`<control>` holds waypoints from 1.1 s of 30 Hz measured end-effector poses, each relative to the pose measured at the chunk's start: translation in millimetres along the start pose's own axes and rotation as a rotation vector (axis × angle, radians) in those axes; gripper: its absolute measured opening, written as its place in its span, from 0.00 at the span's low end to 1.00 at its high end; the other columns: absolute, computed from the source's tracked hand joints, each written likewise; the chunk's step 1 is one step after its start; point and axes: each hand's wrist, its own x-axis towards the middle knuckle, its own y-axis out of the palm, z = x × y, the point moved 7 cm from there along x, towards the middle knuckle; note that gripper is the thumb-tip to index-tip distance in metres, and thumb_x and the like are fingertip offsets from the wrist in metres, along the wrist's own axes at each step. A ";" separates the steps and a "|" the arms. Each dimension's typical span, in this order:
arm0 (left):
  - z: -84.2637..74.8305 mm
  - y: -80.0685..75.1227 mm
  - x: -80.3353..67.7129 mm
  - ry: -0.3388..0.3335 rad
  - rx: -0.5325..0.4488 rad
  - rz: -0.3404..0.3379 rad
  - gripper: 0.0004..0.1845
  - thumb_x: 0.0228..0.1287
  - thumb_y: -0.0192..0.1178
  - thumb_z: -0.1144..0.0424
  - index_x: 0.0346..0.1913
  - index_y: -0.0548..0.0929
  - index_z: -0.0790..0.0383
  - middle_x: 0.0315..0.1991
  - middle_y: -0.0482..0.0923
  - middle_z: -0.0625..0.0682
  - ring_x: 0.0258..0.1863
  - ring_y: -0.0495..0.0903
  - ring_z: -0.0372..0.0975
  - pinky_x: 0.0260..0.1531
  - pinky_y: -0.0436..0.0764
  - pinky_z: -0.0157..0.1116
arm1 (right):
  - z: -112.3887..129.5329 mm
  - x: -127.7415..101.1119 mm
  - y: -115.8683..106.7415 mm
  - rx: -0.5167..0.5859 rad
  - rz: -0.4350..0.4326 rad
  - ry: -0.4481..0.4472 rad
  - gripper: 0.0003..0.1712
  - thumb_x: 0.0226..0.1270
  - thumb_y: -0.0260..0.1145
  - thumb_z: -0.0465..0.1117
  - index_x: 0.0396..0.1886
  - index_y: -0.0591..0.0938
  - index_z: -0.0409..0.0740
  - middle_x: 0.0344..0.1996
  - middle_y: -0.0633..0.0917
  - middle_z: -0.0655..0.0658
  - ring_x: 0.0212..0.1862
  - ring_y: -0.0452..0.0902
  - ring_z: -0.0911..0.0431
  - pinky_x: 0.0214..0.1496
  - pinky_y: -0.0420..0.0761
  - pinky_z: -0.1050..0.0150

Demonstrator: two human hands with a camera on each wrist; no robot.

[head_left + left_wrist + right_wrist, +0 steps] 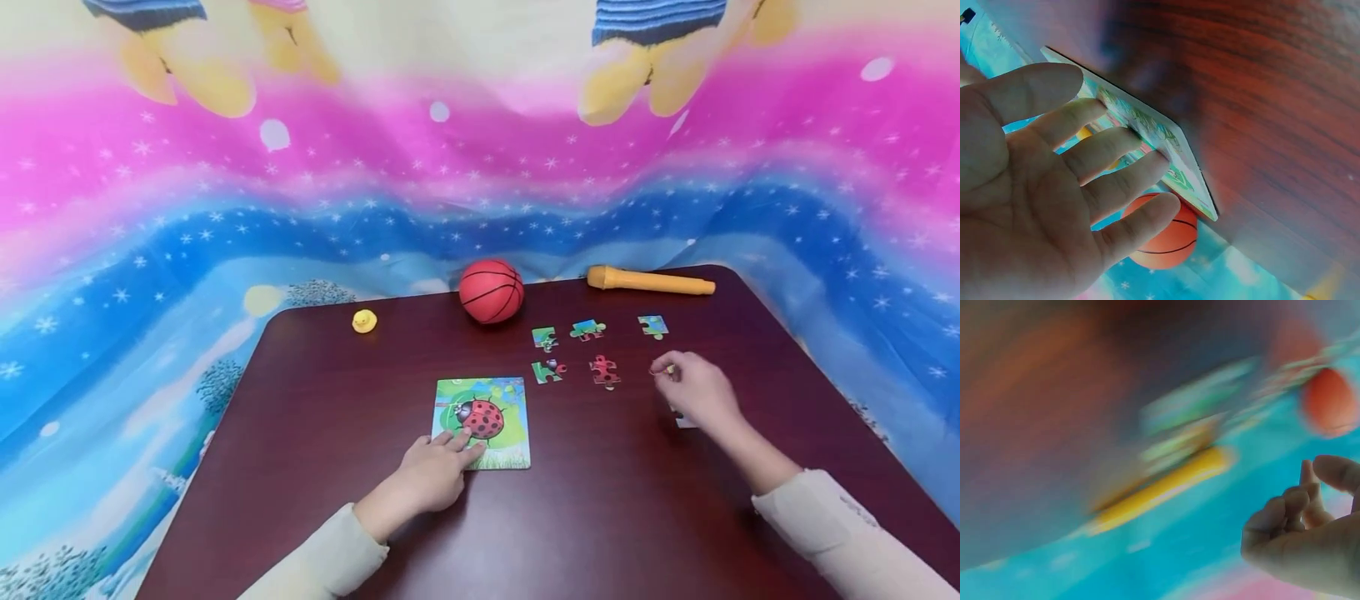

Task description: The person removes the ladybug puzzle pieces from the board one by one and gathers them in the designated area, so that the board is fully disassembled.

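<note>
A ladybird puzzle board [483, 417] lies on the dark wooden table [315, 433]. My left hand [438, 471] rests on the board's near left corner with its fingers straight. In the left wrist view the fingers [1110, 150] lie flat against the board [1169, 144]. Several loose puzzle pieces [548, 370] lie to the right of the board. My right hand [693, 390] hovers by them with curled fingers. It pinches a small puzzle piece [669, 368], mostly hidden by the fingertips. The right wrist view is blurred and shows only the curled fingers [1285, 515].
An orange-red ball [491, 290] sits at the table's back edge, with a yellow toy microphone [648, 282] to its right and a small yellow duck [364, 321] to its left. A pale piece [682, 422] peeks out under my right wrist. Bright patterned cloth [480, 167] surrounds the table.
</note>
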 end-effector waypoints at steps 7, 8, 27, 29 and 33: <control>-1.9 -3.5 3.1 0.016 -0.045 0.016 0.28 0.67 0.51 0.55 0.70 0.64 0.45 0.73 0.53 0.50 0.70 0.58 0.48 0.62 0.64 0.51 | 111.0 -13.5 36.4 0.013 0.147 -0.285 0.09 0.57 0.69 0.43 0.38 0.86 0.51 0.29 0.81 0.56 0.31 0.71 0.60 0.33 0.73 0.62; -0.6 -3.5 2.1 0.011 -0.052 0.013 0.28 0.67 0.52 0.54 0.71 0.63 0.45 0.73 0.53 0.50 0.70 0.58 0.49 0.63 0.63 0.51 | 121.8 -12.6 41.6 0.012 0.170 -0.302 0.09 0.57 0.69 0.44 0.39 0.86 0.51 0.31 0.82 0.56 0.32 0.72 0.60 0.34 0.74 0.62; 17.2 5.9 -14.2 -0.053 -0.043 0.047 0.28 0.65 0.55 0.55 0.69 0.67 0.48 0.71 0.60 0.48 0.69 0.60 0.46 0.63 0.65 0.49 | 203.3 -14.8 149.5 -0.264 0.331 -0.485 0.33 0.39 0.75 0.62 0.45 0.85 0.49 0.31 0.75 0.50 0.34 0.72 0.54 0.37 0.75 0.56; 18.9 6.1 -16.0 -0.063 -0.035 0.053 0.28 0.65 0.55 0.54 0.69 0.67 0.46 0.71 0.60 0.47 0.69 0.61 0.46 0.62 0.66 0.49 | 206.9 -16.7 152.4 -0.281 0.327 -0.489 0.32 0.38 0.76 0.62 0.42 0.86 0.50 0.33 0.77 0.49 0.38 0.74 0.51 0.43 0.75 0.52; 22.7 4.5 -19.8 -0.080 -0.027 0.070 0.28 0.65 0.55 0.53 0.69 0.66 0.45 0.71 0.59 0.45 0.69 0.61 0.46 0.62 0.66 0.50 | 218.1 -20.0 151.9 -0.292 0.314 -0.519 0.26 0.38 0.77 0.59 0.37 0.87 0.50 0.33 0.79 0.48 0.39 0.74 0.50 0.44 0.75 0.51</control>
